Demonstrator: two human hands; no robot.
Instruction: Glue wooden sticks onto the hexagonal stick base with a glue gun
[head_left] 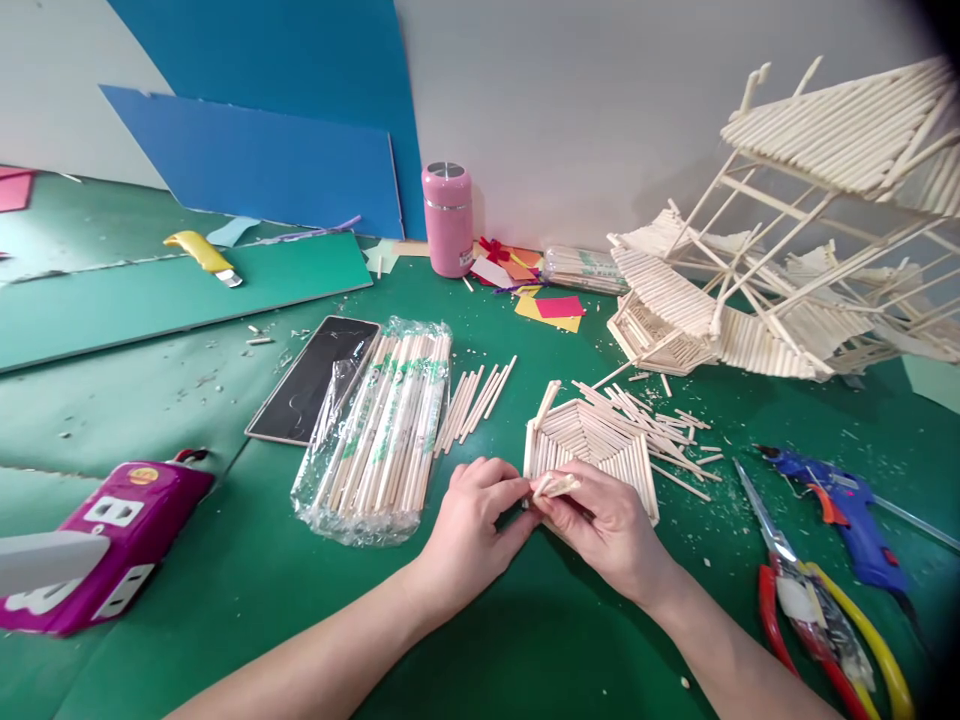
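My left hand (480,520) and my right hand (604,520) meet at the near edge of a hexagonal panel of wooden sticks (592,435). Between their fingertips is a small bundle of short wooden stick pieces (556,486). Both hands are closed in a pinch, the right one from above and the side, the left one at the bundle's left end. The fingers cover part of the panel's near rim. A short post (549,400) rises at the panel's far left corner. Cut sticks (645,425) lie scattered against its right side.
Left of my hands are loose sticks (480,395), a plastic pack of sticks (386,430), a dark tablet (311,375) and a purple power strip (112,545). At right lie scissors (776,535), pliers (832,635) and a blue glue gun (847,510). Behind stands a stick-built model (795,220).
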